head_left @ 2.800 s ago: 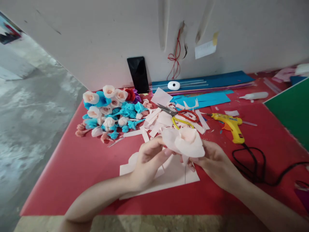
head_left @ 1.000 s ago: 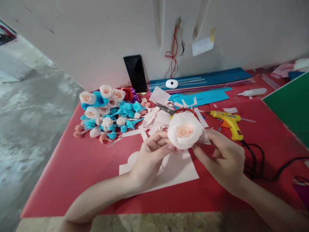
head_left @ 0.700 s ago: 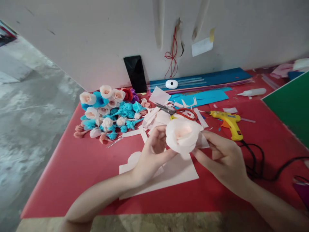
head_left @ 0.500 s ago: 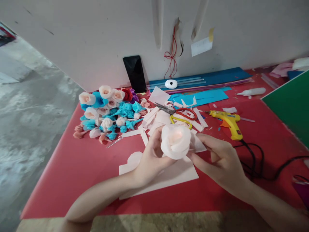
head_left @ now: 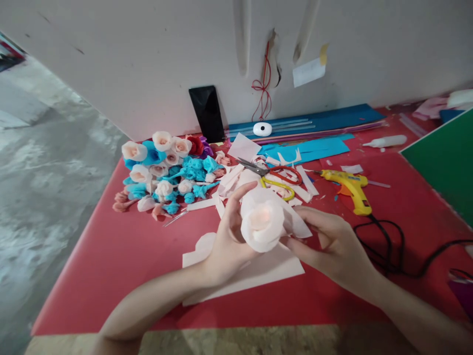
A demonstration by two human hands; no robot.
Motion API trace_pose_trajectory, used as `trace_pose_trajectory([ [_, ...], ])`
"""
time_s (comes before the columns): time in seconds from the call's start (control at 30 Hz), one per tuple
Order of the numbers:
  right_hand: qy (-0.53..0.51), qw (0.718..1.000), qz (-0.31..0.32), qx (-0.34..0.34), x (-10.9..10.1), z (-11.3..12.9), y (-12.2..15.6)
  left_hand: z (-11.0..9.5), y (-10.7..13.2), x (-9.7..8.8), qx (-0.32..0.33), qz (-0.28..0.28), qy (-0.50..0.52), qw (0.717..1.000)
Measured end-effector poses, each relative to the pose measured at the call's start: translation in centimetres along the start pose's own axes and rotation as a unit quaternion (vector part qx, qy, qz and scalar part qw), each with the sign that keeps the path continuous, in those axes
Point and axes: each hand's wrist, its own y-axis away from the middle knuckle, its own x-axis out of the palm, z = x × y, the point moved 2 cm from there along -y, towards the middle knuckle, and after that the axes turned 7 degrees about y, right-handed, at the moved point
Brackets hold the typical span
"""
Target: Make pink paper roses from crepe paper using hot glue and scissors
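Observation:
A pale pink paper flower (head_left: 261, 224) is held above the red table, its rolled petals facing me. My left hand (head_left: 231, 234) is closed round its left side, thumb below and forefinger raised behind. On the other side my right hand (head_left: 328, 241) pinches a loose pale paper petal (head_left: 300, 224) that reaches out from the flower. The flower's base is hidden behind its petals. Beneath both hands lies a sheet of pale pink paper (head_left: 266, 276), flat on the table.
Scissors (head_left: 262, 171) rest on paper scraps behind the flower. A yellow glue gun (head_left: 351, 190) with a black cord (head_left: 388, 246) lies to the right. Finished paper flowers (head_left: 162, 172) crowd the left. A phone (head_left: 207, 113) leans on the wall; a green board (head_left: 447, 158) stands at right.
The flower has tipped towards me and shifted slightly left and down. More of the loose petal shows behind it and on its right. My left forefinger has lifted.

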Motion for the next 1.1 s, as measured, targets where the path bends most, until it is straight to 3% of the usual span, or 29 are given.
trace_pose_trajectory([
  [0.1, -0.001, 1.0, 0.0, 0.002, -0.1, 0.0, 0.1, -0.2, -0.1, 0.1, 0.001, 0.023, -0.003, 1.0],
  [0.3, 0.067, 0.996, -0.033, -0.047, -2.0, 0.4, 0.2, -0.5, -1.9, -0.6, -0.019, 0.132, 0.019, 0.991],
  [0.43, 0.196, 0.977, -0.001, -0.083, -2.7, 0.4, 0.3, -0.9, -3.3, -2.2, 0.036, 0.089, 0.067, 0.993],
  [0.5, 0.265, 0.959, 0.016, -0.095, -2.3, 0.1, 0.4, -1.4, -3.3, -2.3, 0.069, 0.097, 0.008, 0.993],
  [0.57, 0.302, 0.945, 0.033, -0.119, -1.7, -0.1, 0.5, -2.0, -2.8, -1.7, 0.086, 0.155, -0.111, 0.978],
  [0.63, 0.307, 0.938, 0.045, -0.152, -1.0, -0.2, 0.6, -2.3, -1.9, -0.6, 0.09, 0.243, -0.255, 0.932],
  [0.67, 0.307, 0.936, 0.047, -0.166, -0.7, -0.1, 0.7, -2.4, -1.6, -0.1, 0.094, 0.26, -0.312, 0.909],
  [0.8, 0.32, 0.926, 0.041, -0.196, -0.2, 0.1, 1.0, -1.9, -0.4, 1.1, 0.142, 0.266, -0.439, 0.846],
  [0.9, 0.326, 0.923, 0.049, -0.2, -0.1, 0.3, 1.1, -1.6, -0.2, 1.1, 0.15, 0.25, -0.468, 0.834],
  [1.1, 0.339, 0.919, 0.059, -0.195, -0.2, 0.2, 1.2, -2.1, -0.3, 0.9, 0.136, 0.254, -0.465, 0.837],
])
